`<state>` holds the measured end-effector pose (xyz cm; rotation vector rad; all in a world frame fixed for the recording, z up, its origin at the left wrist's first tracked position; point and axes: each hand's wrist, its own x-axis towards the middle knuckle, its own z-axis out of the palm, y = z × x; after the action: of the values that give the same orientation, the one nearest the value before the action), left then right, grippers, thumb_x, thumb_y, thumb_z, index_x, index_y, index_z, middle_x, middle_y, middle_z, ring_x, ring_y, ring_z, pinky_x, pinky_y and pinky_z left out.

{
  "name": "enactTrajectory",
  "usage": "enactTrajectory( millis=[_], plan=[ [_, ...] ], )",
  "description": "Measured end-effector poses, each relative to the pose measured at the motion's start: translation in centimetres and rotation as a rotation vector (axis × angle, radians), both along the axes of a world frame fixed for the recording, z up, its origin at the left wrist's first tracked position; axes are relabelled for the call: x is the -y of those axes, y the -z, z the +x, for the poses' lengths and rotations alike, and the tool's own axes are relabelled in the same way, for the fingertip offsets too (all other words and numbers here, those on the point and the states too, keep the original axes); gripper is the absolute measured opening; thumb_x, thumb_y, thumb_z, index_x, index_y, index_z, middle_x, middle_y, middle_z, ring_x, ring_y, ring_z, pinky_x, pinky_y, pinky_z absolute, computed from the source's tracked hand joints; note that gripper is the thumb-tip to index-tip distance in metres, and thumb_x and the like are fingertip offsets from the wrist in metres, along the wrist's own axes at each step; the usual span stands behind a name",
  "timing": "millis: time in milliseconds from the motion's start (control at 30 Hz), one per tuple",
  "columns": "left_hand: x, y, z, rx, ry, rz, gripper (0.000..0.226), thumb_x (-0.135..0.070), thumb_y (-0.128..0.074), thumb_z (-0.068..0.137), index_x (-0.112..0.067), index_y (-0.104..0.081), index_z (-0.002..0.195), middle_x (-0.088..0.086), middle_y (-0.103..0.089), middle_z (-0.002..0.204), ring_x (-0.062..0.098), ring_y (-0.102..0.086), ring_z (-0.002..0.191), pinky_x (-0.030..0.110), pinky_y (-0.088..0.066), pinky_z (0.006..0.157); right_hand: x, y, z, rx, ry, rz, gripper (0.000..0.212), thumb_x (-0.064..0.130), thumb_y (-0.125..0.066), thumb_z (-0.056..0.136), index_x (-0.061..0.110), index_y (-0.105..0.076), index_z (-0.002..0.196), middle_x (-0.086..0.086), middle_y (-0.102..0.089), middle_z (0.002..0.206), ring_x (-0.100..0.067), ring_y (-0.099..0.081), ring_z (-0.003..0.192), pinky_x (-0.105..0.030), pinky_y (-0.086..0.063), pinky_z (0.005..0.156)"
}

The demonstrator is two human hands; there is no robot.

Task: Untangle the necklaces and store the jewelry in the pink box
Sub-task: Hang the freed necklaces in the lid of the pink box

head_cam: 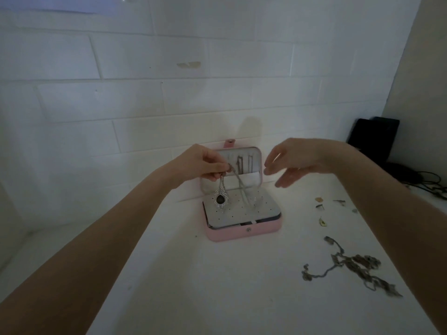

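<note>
- Head view: left hand (200,165) pinches a silver necklace (232,180) above the pink box (242,234), its fingers curled round the chain.
- Necklace's teardrop pendant (220,199) with a dark stone hangs over the box's grey perforated tray; the chain loops down onto that tray.
- Right hand (297,160) hovers just beside the raised lid, fingers spread wide, holding nothing.
- Pink box stands open by the surface's far edge, against the white brick wall (145,93).
- Tangled chains (353,267) lie near the surface's right edge, with small earrings (321,209) farther back.
- Dark object and cables (377,139) sit in the far right corner.
</note>
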<state>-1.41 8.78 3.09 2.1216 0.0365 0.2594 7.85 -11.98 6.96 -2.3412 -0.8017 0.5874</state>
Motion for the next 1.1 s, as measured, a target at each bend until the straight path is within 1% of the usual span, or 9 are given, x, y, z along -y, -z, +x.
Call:
enactTrajectory(
  millis=[133,267,367,467,533,633,833,967,1100],
  plan=[
    [0.7,0.1,0.2,-0.063,0.048,0.082,0.006,-0.012,-0.065,0.085,-0.010,-0.070,0.085,-0.001,-0.065,0.071,-0.001,-0.056,0.056,0.012,-0.050,0.061,-2.9,1.9,-0.7,-0.050,-0.177,0.172,0.051,0.026,-0.069,0.082,0.012,-0.052,0.127,0.002,-0.056,0.127,-0.014,-0.051,0.118,-0.036,-0.038,0.104],
    [0.6,-0.2,0.1,-0.073,0.086,0.060,0.011,-0.008,-0.062,0.087,-0.013,-0.070,0.082,-0.007,-0.064,0.062,0.001,-0.058,0.057,0.014,-0.051,0.063,-5.3,3.7,-0.7,-0.190,-0.266,0.369,0.044,0.019,-0.073,0.078,0.009,-0.057,0.118,-0.006,-0.067,0.111,-0.019,-0.059,0.111,-0.043,-0.035,0.109],
    [-0.1,-0.4,-0.1,-0.066,0.076,0.013,0.010,-0.010,-0.061,0.088,-0.011,-0.070,0.085,-0.007,-0.063,0.061,0.000,-0.055,0.055,0.013,-0.049,0.061,-5.6,4.1,-0.6,-0.260,-0.299,0.455,0.021,0.010,-0.065,0.085,0.000,-0.060,0.103,-0.007,-0.065,0.082,-0.019,-0.064,0.081,-0.043,-0.045,0.101],
    [-0.6,-0.5,0.1,-0.057,0.057,-0.020,0.008,-0.010,-0.062,0.087,-0.010,-0.070,0.084,-0.007,-0.063,0.061,-0.001,-0.054,0.053,0.012,-0.049,0.059,-5.4,4.0,-0.2,-0.312,-0.265,0.443,0.010,0.012,-0.062,0.087,0.005,-0.056,0.088,0.005,-0.042,0.052,-0.007,-0.048,0.049,-0.035,-0.051,0.080],
    [-0.5,-0.5,0.4,-0.019,0.040,-0.037,0.007,-0.009,-0.064,0.086,-0.008,-0.070,0.082,-0.005,-0.064,0.061,-0.001,-0.055,0.051,0.011,-0.048,0.056,-5.2,3.5,0.1,-0.276,-0.214,0.436,0.015,0.016,-0.063,0.087,0.007,-0.054,0.079,0.006,-0.032,0.051,-0.007,-0.033,0.045,-0.024,-0.042,0.057],
    [-0.6,-0.4,1.1,0.108,-0.012,-0.074,0.008,-0.007,-0.063,0.086,-0.007,-0.070,0.082,-0.004,-0.066,0.061,0.000,-0.058,0.052,0.012,-0.050,0.057,-5.3,2.2,0.4,-0.010,-0.082,0.409,0.014,0.017,-0.069,0.081,0.004,-0.070,0.079,0.004,-0.032,0.050,-0.009,-0.026,0.045,-0.018,-0.025,0.043],
    [-0.9,0.2,2.6,0.315,-0.116,-0.126,0.010,-0.008,-0.063,0.085,-0.013,-0.065,0.078,-0.005,-0.065,0.063,0.003,-0.062,0.058,0.014,-0.051,0.058,-7.7,0.2,1.0,0.140,0.070,0.599,0.009,0.017,-0.072,0.078,0.009,-0.071,0.075,0.007,-0.047,0.049,-0.008,-0.031,0.041,-0.017,-0.025,0.038],
    [-1.6,1.3,3.5,0.275,-0.190,0.044,0.017,-0.005,-0.058,0.089,-0.017,-0.064,0.078,0.001,-0.066,0.073,0.012,-0.063,0.068,0.023,-0.054,0.068,-8.9,0.2,1.8,0.172,0.136,0.583,0.010,0.015,-0.073,0.078,0.006,-0.068,0.077,0.001,-0.047,0.057,-0.010,-0.032,0.045,-0.017,-0.026,0.040],
    [-1.4,3.5,3.8,0.215,-0.266,0.375,0.021,-0.007,-0.055,0.089,-0.011,-0.071,0.102,0.001,-0.069,0.095,0.012,-0.063,0.085,0.018,-0.047,0.078,-9.6,0.2,2.7,0.138,0.164,0.610,0.018,0.016,-0.074,0.076,0.002,-0.071,0.087,-0.002,-0.048,0.064,-0.013,-0.033,0.051,-0.022,-0.026,0.046]
  ],
)
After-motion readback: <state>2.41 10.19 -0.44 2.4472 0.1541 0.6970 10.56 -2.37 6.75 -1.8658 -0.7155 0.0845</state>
